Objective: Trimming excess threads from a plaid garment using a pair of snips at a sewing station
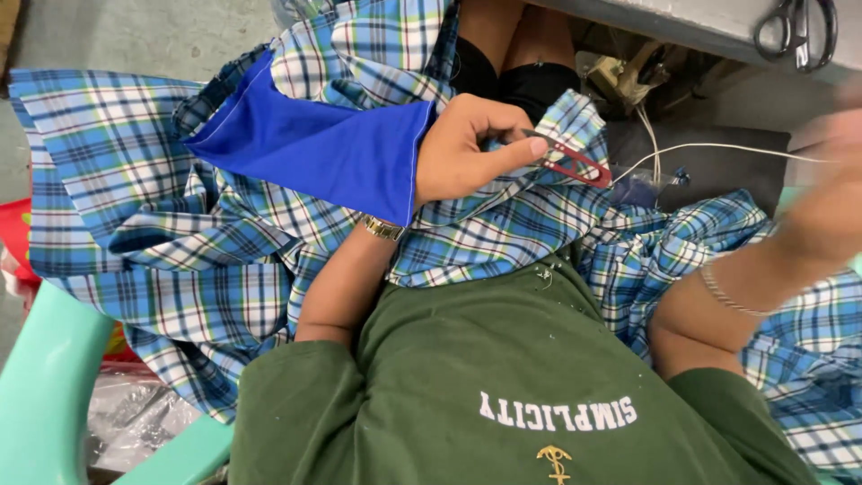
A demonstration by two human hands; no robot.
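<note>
Left hand (467,148) palm-up over lap, fingers clamped on red thread snips (570,162) and plaid fabric (224,242) with blue lining (314,148). Right hand (835,189) raised, blurred; finger state unclear.

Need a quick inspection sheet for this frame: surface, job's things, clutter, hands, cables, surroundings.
Surface: grey table edge at top, mostly out of view.
Job's things: plaid garment with blue lining across the lap; red snips.
Clutter: scissors on the table; clear plastic low left.
Hands: left hand holds the snips against the cloth; right hand raised, blurred, grip unclear.
Cables: white cord running right.
Surroundings: green chair, concrete floor.
</note>
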